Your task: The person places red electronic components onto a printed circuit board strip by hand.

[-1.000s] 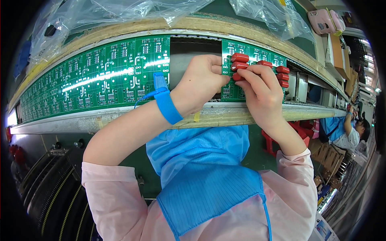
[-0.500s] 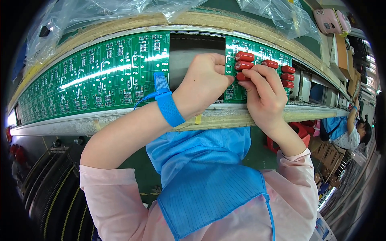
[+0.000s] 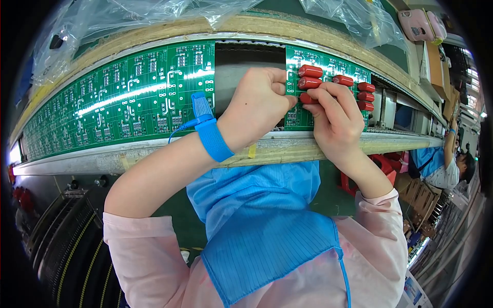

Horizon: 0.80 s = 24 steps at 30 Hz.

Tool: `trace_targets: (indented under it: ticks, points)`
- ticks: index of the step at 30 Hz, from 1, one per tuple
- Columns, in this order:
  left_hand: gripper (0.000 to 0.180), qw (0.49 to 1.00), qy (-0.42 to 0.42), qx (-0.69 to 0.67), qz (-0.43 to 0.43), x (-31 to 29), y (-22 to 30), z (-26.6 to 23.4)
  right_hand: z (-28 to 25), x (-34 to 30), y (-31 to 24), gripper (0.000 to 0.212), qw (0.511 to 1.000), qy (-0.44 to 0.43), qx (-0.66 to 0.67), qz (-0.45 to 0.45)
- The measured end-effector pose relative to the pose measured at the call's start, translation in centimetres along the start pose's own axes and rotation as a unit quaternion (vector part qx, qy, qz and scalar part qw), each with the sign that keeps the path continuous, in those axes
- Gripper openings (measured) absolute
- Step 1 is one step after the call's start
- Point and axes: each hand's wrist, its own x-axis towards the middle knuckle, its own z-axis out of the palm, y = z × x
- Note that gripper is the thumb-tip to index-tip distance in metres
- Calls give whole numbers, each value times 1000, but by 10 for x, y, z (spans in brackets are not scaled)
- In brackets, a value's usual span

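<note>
My right hand (image 3: 336,115) pinches a red capacitor (image 3: 307,98) between thumb and fingers, low over the right-hand green circuit board (image 3: 291,120). Just above it, two more red capacitors (image 3: 310,71) lie side by side on that board. Farther right are a single red capacitor (image 3: 342,80) and a column of red capacitors (image 3: 366,87). My left hand (image 3: 259,102), with a blue wrist strap (image 3: 213,139), is curled at the board's left edge. Its thumb tip is close to the pinched capacitor, and whatever its fingers hold is hidden.
More green circuit boards (image 3: 118,97) fill the rail track on the left. A dark gap (image 3: 233,61) separates them from the right board. Wooden edging (image 3: 280,150) runs along the near side. Clear plastic bags (image 3: 149,13) lie beyond. Another person (image 3: 446,169) is at far right.
The boards and both hands sit very slightly farther left in the picture. My right hand keeps its pinch on the same capacitor; otherwise little differs.
</note>
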Motion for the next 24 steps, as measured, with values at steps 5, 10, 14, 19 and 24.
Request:
trace_targets:
  ticks: [5,10,14,19,24]
  points:
    - [34,999,8,-24,-23,-1,3,0,2,1,0,33,1000,7,-8,-13]
    - [34,1000,-2,-25,-7,1,-1,-2,3,4,0,33,999,-9,-23,-34]
    - [32,999,-6,-23,-39,-2,7,-2,2,2,-2,35,999,1,-20,-31]
    - [33,999,-23,-12,-23,0,5,-3,-3,-6,-1,35,1000,-9,2,-1]
    - [42,999,-37,9,-33,2,9,2,-16,-16,-14,40,996,37,5,75]
